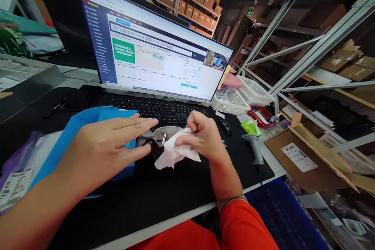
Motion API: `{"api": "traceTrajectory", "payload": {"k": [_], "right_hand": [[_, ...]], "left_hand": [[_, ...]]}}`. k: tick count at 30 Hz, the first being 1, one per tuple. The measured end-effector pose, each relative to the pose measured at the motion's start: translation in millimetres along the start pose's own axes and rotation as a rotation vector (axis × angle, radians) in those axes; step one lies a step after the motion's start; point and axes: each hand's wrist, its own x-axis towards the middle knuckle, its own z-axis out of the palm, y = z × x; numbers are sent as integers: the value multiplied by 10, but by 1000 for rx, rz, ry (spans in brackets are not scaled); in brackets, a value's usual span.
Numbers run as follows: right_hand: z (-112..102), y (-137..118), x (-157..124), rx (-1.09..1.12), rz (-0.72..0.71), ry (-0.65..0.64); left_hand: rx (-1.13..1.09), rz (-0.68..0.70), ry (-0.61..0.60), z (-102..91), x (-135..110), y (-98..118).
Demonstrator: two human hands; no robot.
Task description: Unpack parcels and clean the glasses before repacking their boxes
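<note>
from afar i see my right hand [204,137], five o'clock, pinching white tissue [172,154]; left hand [102,140], eight o'clock, grip unclear, perhaps steadying a dark object [157,151].

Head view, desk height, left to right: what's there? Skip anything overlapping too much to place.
Purple bag → left hand → white cloth or tissue → mouse → handheld scanner → cardboard box

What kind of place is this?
Maybe a warehouse or packing room: rows of brown boxes behind the big screen, a handheld scanner, and a labelled cardboard carton.
</note>
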Motion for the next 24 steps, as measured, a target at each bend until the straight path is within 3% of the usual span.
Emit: {"api": "traceTrajectory", "payload": {"k": [2, 4, 6, 8, 13, 18, 24], "right_hand": [[-45, 52, 32, 90, -16, 8], [-40, 89, 53, 138, -8, 94], [34, 81, 34, 118, -14, 237], [162, 25, -31, 43, -30, 294], [363, -144, -194, -86, -6, -35], [120, -78, -73, 99, -86, -401], [-164, 71, 85, 122, -188, -621]], "left_hand": [[2, 5, -5, -10, -9, -10], [1, 12, -22, -14, -4, -12], [2, 12, -42, -7, 10, -12], [4, 30, -42, 13, 26, -15], [-36, 57, -56, 69, 49, -30], [-26, 77, -58, 44, 71, -18], [-39, -7, -35, -8, -14, -60]]}}
